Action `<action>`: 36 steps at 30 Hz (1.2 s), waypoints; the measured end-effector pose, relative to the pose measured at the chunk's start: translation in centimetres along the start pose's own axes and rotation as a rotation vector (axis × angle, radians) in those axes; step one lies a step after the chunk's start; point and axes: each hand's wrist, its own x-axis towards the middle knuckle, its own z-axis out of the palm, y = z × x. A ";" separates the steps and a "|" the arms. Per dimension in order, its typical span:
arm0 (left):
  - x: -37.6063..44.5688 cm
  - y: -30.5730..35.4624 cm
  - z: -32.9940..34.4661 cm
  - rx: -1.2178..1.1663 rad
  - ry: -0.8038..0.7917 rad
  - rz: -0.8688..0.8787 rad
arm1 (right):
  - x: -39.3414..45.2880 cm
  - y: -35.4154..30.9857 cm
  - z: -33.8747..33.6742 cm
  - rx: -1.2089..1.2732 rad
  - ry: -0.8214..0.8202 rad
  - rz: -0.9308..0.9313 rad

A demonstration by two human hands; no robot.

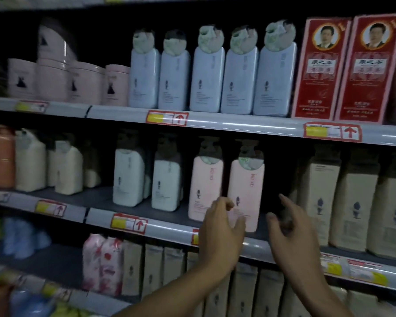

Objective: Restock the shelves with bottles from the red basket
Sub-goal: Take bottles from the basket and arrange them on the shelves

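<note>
Judging by their tall, flat plastic bodies, the pink bottles (246,193) on the middle shelf (169,227) are heavy, rigid and smooth; grip the broad sides low down. Both hands, left (222,227) and right (290,232), hover loosely spread, holding nothing. Basket is out of view. Red boxes (345,67) read 康之本.

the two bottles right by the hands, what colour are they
Pale pink bottles, with a small dark emblem on the front; seen in the head view.

The middle shelf (169,227) carried two white bottles (128,177), two pink bottles (245,191) and beige bottles (352,207), all upright.
</note>
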 end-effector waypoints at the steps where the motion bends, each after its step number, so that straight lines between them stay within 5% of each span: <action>1: 0.7 -1.3 -1.1 0.007 0.033 -0.012 | 0.1 -0.4 1.3 -0.003 -0.003 0.005; 6: 5.3 -6.0 -3.9 0.045 0.119 -0.078 | 1.3 -0.2 6.6 -0.044 0.018 0.112; 22: 7.7 -8.4 -3.0 0.017 0.000 -0.137 | 1.6 1.0 9.9 -0.044 0.175 0.205; 26: 7.1 -8.1 -5.0 -0.013 0.001 -0.116 | -0.8 -2.7 10.9 -0.027 0.372 0.022; 36: 8.7 -14.3 -16.9 0.025 0.200 -0.069 | -3.2 -10.5 20.4 0.100 -0.111 -0.110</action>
